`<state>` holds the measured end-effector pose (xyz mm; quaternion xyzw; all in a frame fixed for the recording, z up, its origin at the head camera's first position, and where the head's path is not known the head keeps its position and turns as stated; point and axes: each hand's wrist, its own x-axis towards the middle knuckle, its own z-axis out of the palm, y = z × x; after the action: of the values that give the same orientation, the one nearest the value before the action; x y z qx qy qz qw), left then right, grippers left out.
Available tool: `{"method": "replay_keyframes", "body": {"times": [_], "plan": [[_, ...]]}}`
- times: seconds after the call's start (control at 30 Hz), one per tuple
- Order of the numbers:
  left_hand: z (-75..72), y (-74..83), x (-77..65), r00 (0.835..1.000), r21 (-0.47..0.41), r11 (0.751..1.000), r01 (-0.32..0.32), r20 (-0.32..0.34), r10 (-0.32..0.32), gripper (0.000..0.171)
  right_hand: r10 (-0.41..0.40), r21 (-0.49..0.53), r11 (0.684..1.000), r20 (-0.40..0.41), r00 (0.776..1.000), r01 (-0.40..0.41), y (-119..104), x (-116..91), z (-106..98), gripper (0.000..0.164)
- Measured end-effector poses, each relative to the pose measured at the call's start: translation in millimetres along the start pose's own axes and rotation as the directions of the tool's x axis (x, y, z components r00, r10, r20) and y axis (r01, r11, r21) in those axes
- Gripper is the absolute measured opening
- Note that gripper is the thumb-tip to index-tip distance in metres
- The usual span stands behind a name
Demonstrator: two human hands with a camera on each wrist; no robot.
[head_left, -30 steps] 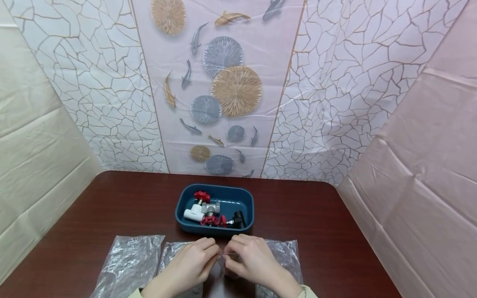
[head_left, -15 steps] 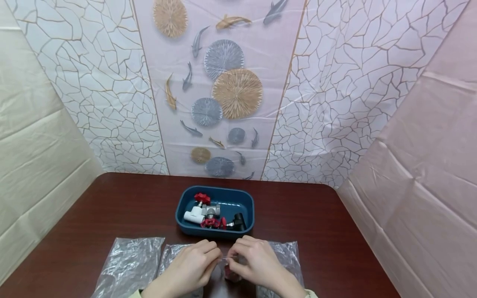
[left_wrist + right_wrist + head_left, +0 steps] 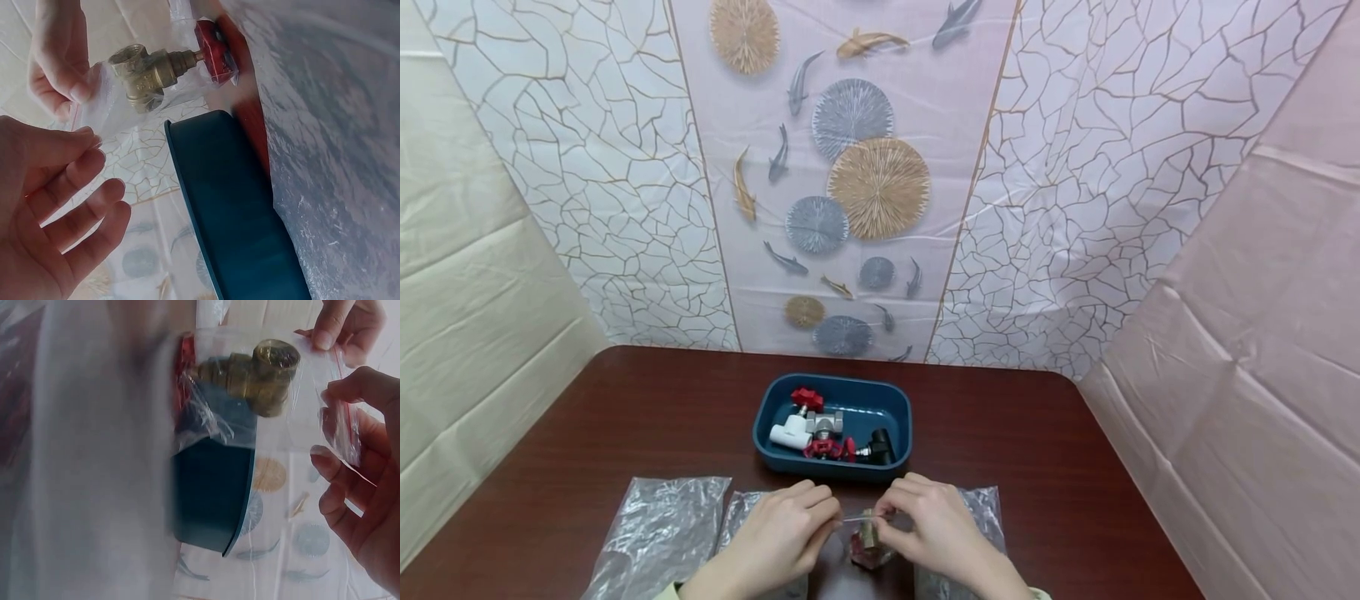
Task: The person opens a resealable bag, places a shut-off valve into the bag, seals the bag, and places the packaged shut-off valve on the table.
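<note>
"While I picture the tabletop [image 3: 1037, 467], where are its edges?"

"Dark brown wood runs out to cloth walls [image 3: 1247, 333] on both sides and a patterned backdrop [image 3: 880, 187] at the far edge. Just beyond the left hand [image 3: 786, 529] and right hand [image 3: 928, 529] sits a blue tray [image 3: 842, 472] holding three valves [image 3: 825, 421]. Flat plastic bags [image 3: 658, 533] flank the hands, two on the left and one on the right, partly under the arms."

"How are the hands set?"

"Both pinch the mouth of one small zip bag [image 3: 103, 115], one hand at each end. The left uses thumb and forefinger, its other fingers apart and gently bent; the right's spare fingers curve loosely. Between them the zip strip [image 3: 853, 519] stretches straight."

"And inside?"

"A brass valve [image 3: 150, 78], hanging below the strip, nearer the right hand. Its long axis runs roughly up and down, slightly tilted, body uppermost and red handwheel [image 3: 215, 50] towards the table. Whether the wheel touches wood, I cannot tell."
</note>
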<state>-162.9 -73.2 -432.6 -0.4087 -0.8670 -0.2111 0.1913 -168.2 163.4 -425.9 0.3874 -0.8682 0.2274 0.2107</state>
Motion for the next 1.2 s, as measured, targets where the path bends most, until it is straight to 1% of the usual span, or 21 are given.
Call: {"method": "replay_keyframes", "body": {"times": [0.2, 0.33, 0.43, 0.6, 0.73, 0.87, 0.93, 1.0, 1.1, 1.2], "plan": [[0.6, -0.1, 0.1, 1.0, 0.016, 1.0, 0.004, -0.017, -0.004, 0.007, -0.017, -0.029, 0.999, -0.029, 0.999, 0.017, 5, -4, -4, 0.011], [0.2, -0.9, -0.2, 0.999, 0.017, 1.0, -0.001, -0.032, 0.002, 0.008, 0.01, -0.026, 1.0, -0.022, 1.0, -0.01, 7, -8, -7, 0.011], [0.2, -1.5, -0.3, 1.0, 0.015, 1.0, -0.004, -0.031, 0.004, 0.009, 0.03, -0.031, 0.999, -0.023, 0.999, -0.031, 8, -11, -8, 0.013], [1.0, -1.6, 0.0, 1.0, -0.001, 1.0, -0.003, -0.02, 0.003, 0.009, 0.033, -0.046, 0.998, -0.039, 0.999, -0.035, 9, -16, -10, 0.015], [1.5, -1.7, -0.5, 1.0, -0.001, 1.0, -0.006, -0.026, 0.006, 0.009, 0.036, -0.051, 0.998, -0.036, 0.999, -0.038, 10, -18, -13, 0.013], [1.0, -1.6, -0.8, 1.0, 0.001, 1.0, -0.006, -0.017, 0.006, 0.009, 0.016, -0.041, 0.999, -0.049, 0.999, -0.018, 10, -20, -13, 0.012], [0.4, -1.6, -1.0, 1.0, 0.001, 1.0, -0.009, -0.011, 0.009, 0.008, -0.002, -0.031, 1.0, -0.058, 0.998, 0.0, 10, -20, -13, 0.009], [0.1, -1.9, -1.6, 1.0, 0.004, 1.0, -0.014, -0.019, 0.014, 0.008, -0.008, -0.014, 1.0, -0.057, 0.998, 0.008, 10, -20, -13, 0.006], [0.1, -2.3, -2.5, 0.999, 0.01, 1.0, -0.016, -0.043, 0.017, 0.009, 0.005, 0.011, 1.0, -0.039, 0.999, -0.005, 10, -19, -13, 0.004], [0.7, -2.3, -3.0, 0.999, 0.002, 1.0, 0.0, -0.049, 0.0, 0.01, 0.03, 0.046, 0.999, -0.019, 0.999, -0.029, 9, -17, -13, 0.003]]}}
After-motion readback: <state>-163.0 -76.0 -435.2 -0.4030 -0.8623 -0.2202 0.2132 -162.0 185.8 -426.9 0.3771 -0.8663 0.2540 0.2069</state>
